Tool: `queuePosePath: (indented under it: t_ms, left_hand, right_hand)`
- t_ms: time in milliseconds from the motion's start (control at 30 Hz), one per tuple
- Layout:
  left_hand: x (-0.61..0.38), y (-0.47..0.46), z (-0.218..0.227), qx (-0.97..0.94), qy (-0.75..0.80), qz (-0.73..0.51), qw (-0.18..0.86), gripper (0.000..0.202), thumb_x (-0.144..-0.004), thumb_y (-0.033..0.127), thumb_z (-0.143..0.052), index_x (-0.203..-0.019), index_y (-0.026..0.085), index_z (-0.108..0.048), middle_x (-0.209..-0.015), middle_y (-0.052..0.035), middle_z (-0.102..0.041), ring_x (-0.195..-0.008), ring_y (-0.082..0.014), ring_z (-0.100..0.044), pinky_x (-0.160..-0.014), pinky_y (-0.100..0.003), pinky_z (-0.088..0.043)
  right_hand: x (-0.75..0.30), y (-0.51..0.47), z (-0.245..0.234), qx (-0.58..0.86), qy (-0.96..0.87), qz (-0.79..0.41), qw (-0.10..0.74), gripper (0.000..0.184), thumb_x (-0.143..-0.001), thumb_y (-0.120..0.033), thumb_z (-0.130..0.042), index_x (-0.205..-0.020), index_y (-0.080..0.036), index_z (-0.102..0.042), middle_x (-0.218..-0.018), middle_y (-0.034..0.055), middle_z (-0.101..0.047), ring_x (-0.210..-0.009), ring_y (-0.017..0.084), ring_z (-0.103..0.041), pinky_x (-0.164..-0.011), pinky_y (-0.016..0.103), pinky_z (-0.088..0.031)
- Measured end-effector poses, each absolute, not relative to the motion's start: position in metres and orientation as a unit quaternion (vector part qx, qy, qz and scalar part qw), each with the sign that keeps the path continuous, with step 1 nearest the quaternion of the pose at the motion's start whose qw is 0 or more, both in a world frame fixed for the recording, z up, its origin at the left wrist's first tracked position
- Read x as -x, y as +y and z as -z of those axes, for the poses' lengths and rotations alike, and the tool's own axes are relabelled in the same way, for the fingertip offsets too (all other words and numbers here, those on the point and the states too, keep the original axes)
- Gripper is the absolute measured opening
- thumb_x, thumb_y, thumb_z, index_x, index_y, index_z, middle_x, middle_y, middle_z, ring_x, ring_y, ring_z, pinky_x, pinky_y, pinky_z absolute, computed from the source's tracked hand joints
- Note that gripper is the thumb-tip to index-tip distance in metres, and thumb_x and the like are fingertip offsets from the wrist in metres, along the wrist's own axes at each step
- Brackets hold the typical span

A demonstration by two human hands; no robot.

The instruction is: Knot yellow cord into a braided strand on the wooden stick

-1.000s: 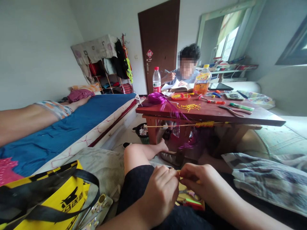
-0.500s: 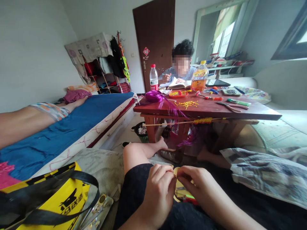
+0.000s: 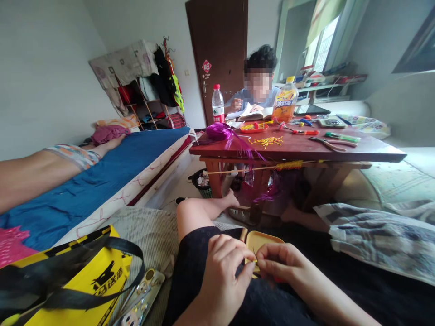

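My left hand (image 3: 222,276) and my right hand (image 3: 283,267) meet over my lap at the bottom middle of the head view. Both are closed in a pinch on a thin yellow strip (image 3: 253,261) stretched between their fingertips. A shallow yellow tray (image 3: 263,240) rests on my lap just behind the hands. My bare left knee (image 3: 190,217) is raised to the left of it.
A low red-brown table (image 3: 306,149) ahead carries a purple ribbon bundle (image 3: 219,131), yellow scraps (image 3: 267,141), pliers (image 3: 328,145), two bottles and a person writing behind it. Another person lies on the blue bed (image 3: 112,172) to the left. A yellow bag (image 3: 84,280) and a phone (image 3: 142,294) lie at my left.
The view has shifted, and my hands have come lower and nearer, still pinched together on the strip. The yellow tray behind them now shows more fully.
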State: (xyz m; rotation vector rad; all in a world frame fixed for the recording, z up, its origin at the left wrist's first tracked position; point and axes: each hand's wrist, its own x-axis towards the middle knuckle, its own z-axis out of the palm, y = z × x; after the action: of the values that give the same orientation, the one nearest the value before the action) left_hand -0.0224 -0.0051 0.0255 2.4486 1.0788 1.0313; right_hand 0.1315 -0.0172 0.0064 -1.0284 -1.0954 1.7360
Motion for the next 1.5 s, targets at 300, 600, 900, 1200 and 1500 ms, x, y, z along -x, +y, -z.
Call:
queuePosePath:
  t_ms: [300, 600, 900, 1200, 1500]
  left_hand:
    - [0.024, -0.005, -0.023, -0.824, 0.401, -0.353, 0.188, 0.011, -0.072, 0.007, -0.06, -0.069, 0.017, -0.056, -0.071, 0.0017, -0.061, -0.073, -0.0142, -0.053, -0.071, -0.028, -0.036]
    - [0.018, -0.007, -0.019, -0.775, 0.454, -0.354, 0.259, 0.011, -0.072, 0.009, -0.053, -0.065, 0.017, -0.055, -0.068, -0.0008, -0.059, -0.071, -0.0161, -0.053, -0.069, -0.028, -0.039]
    - [0.009, -0.009, -0.008, -0.612, 0.513, -0.401, 0.449, 0.006, -0.072, 0.018, -0.052, -0.069, 0.015, -0.056, -0.067, -0.0022, -0.058, -0.065, -0.0147, -0.053, -0.061, -0.023, -0.043]
    - [0.016, -0.007, -0.008, -0.739, 0.459, -0.412, 0.272, 0.008, -0.074, 0.012, -0.055, -0.069, 0.016, -0.061, -0.072, -0.003, -0.063, -0.074, -0.0163, -0.058, -0.069, -0.027, -0.047]
    - [0.015, -0.007, -0.007, -0.795, 0.426, -0.415, 0.116, 0.012, -0.074, 0.009, -0.054, -0.067, 0.017, -0.059, -0.066, -0.0015, -0.064, -0.068, -0.0159, -0.057, -0.064, -0.028, -0.047]
  right_hand:
    - [-0.129, -0.02, -0.007, 0.41, -0.411, -0.695, 0.424, 0.034, -0.062, -0.043, -0.069, -0.061, -0.013, -0.053, -0.052, -0.0039, -0.047, -0.046, 0.006, -0.039, -0.047, 0.019, -0.032]
    - [-0.125, -0.021, -0.001, 0.455, -0.498, -0.614, 0.409, 0.029, -0.071, -0.041, -0.058, -0.063, -0.016, -0.049, -0.053, -0.005, -0.041, -0.048, 0.008, -0.034, -0.046, 0.02, -0.027]
    - [-0.116, -0.03, 0.006, 0.541, -0.585, -0.414, 0.44, 0.026, -0.082, -0.038, -0.044, -0.071, -0.017, -0.054, -0.064, 0.0009, -0.052, -0.06, 0.014, -0.045, -0.053, 0.023, -0.034]
    - [-0.116, -0.027, 0.01, 0.518, -0.558, -0.465, 0.452, 0.031, -0.081, -0.044, -0.044, -0.066, -0.017, -0.049, -0.06, -0.0015, -0.043, -0.057, 0.012, -0.037, -0.052, 0.022, -0.031]
    - [-0.116, -0.028, 0.008, 0.519, -0.558, -0.47, 0.445, 0.03, -0.081, -0.042, -0.045, -0.065, -0.016, -0.049, -0.059, -0.0013, -0.042, -0.057, 0.012, -0.037, -0.052, 0.023, -0.031]
